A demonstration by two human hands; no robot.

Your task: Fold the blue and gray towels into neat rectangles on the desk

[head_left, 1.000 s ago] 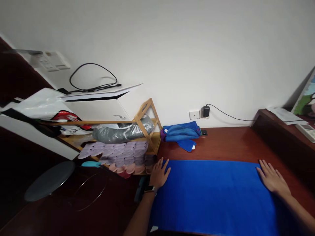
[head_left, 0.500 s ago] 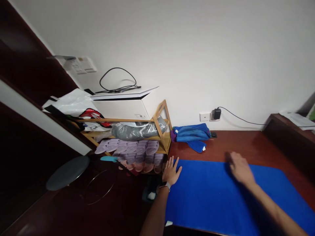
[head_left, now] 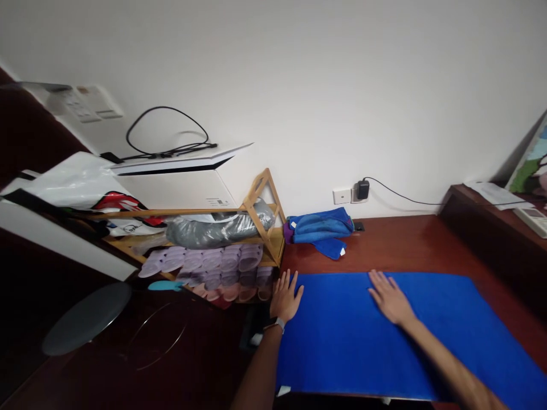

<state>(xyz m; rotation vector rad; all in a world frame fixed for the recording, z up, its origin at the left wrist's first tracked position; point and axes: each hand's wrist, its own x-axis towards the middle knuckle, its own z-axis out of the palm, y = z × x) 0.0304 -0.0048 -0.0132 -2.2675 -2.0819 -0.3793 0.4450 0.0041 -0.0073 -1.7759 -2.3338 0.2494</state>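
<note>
A bright blue cloth point(head_left: 342, 341), probably a towel, lies spread flat over a reddish-brown wooden tabletop point(head_left: 397, 245). My left hand point(head_left: 285, 296) rests with fingers apart on the cloth's left edge, near its far corner; a watch point(head_left: 274, 324) is on that wrist. My right hand point(head_left: 390, 297) lies flat on the cloth close to its far edge, fingers stretched out. Neither hand grips anything. White tags show at the near edge of the cloth. Behind it, against the wall, sits a bundle of folded blue cloths point(head_left: 320, 226) with a bit of purple.
Left of the table stands a wooden rack point(head_left: 273, 228) with purple slippers point(head_left: 213, 259), a grey plastic-wrapped bundle point(head_left: 217, 230) and a white box point(head_left: 179, 188) topped by a black cable. A round stool point(head_left: 88, 319) is lower left. A black charger point(head_left: 363, 189) is plugged into the wall.
My right hand has moved left across the cloth and now lies flat, no longer blurred. My left hand stays at the left edge. The view has turned slightly to the right.
</note>
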